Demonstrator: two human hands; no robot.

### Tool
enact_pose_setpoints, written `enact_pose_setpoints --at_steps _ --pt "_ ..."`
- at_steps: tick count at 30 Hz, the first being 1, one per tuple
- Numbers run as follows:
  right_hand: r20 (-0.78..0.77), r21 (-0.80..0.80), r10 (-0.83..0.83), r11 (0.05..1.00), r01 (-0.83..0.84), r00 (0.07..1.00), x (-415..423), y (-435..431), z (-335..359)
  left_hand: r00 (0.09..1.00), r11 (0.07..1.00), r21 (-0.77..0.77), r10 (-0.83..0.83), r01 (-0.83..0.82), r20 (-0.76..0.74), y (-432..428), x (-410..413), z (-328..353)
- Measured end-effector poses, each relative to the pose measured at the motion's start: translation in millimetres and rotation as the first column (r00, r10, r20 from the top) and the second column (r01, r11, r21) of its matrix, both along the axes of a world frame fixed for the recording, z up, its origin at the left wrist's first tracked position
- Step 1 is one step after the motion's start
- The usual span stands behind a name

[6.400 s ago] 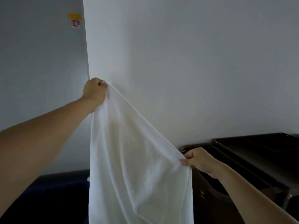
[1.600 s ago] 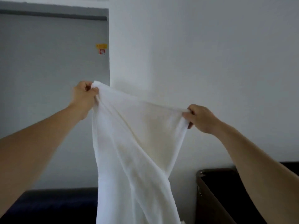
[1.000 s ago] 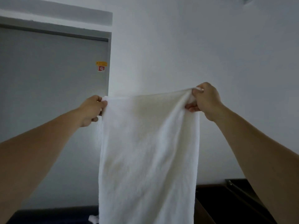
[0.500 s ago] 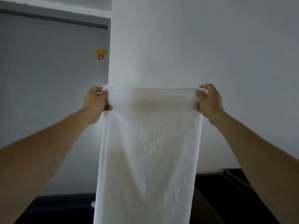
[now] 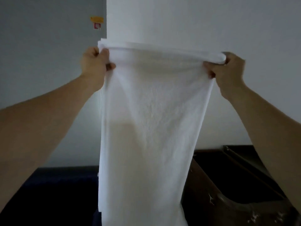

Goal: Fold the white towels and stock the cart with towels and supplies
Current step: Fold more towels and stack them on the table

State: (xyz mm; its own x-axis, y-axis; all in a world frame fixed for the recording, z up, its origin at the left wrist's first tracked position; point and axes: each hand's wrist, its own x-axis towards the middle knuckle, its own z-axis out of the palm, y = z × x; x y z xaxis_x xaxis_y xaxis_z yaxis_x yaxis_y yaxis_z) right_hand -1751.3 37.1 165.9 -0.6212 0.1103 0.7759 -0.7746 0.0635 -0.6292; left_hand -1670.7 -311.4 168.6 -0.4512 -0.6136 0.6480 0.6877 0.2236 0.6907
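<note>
Person's left hand point(image 5: 94, 62) and right hand point(image 5: 228, 67) each clenched on a top corner of hanging white towel point(image 5: 149, 128), yellow and red stickers point(image 5: 97, 20) up-left of towel, writing unreadable

Dark blue surface point(image 5: 53, 194) at lower left, dark brown cart point(image 5: 202, 191) at right

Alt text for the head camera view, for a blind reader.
A person's left hand and right hand grip the top corners of a white towel, which hangs down before a pale wall; a dark cart stands lower right.
</note>
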Motion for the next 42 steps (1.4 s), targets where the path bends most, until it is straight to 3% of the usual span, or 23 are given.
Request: enact_pose_setpoints --at_steps 2,5,7,10,14,20,27,31,34,39,42 --pt "0.035 -0.124 0.035 0.992 -0.030 0.999 0 -12 3 0.999 0.999 0.001 0.046 -0.046 0.007 4 -2 12" --pt "0.281 0.008 0.082 0.996 -0.088 0.956 2 -20 -16 0.966 0.997 -0.076 0.049 -0.031 0.253 -1 -7 -1" --pt "0.197 0.046 -0.014 0.999 0.005 0.980 5 -18 -14 0.959 0.994 -0.090 0.091 -0.070 0.270 -11 -11 -13" --pt "0.026 -0.028 -0.161 0.986 0.162 0.987 9 -18 -4 0.975 0.986 -0.083 0.154 -0.142 0.159 -18 -9 -9" --pt "0.032 0.081 -0.196 0.978 0.193 0.980 7 -13 -3 0.974 0.994 -0.086 0.090 -0.074 0.206 -22 -3 -8" --pt "-0.007 0.072 -0.254 0.965 0.254 0.967 7 -10 3 0.975 0.992 -0.067 0.119 -0.109 0.187 -19 -3 -14" --pt "0.207 0.157 -0.129 0.983 0.098 0.970 -20 -14 -39 0.920 0.999 0.006 -0.048 0.049 0.389 -23 -25 -49" --pt "0.306 0.161 -0.028 0.987 -0.023 0.952 -46 -18 -60 0.888 0.999 0.024 -0.035 0.027 0.458 -23 -45 -63" --pt "0.266 0.119 0.002 0.992 -0.035 0.964 -55 -20 -55 0.910 0.999 0.004 0.032 -0.037 0.412 -18 -55 -52" --pt "0.100 0.012 0.069 0.997 -0.071 0.993 -56 -17 -23 0.973 0.988 -0.024 0.155 -0.153 0.173 6 -48 -3" --pt "0.048 -0.002 0.105 0.994 -0.105 0.993 -49 -12 -15 0.979 0.986 -0.043 0.168 -0.164 0.114 12 -30 7"
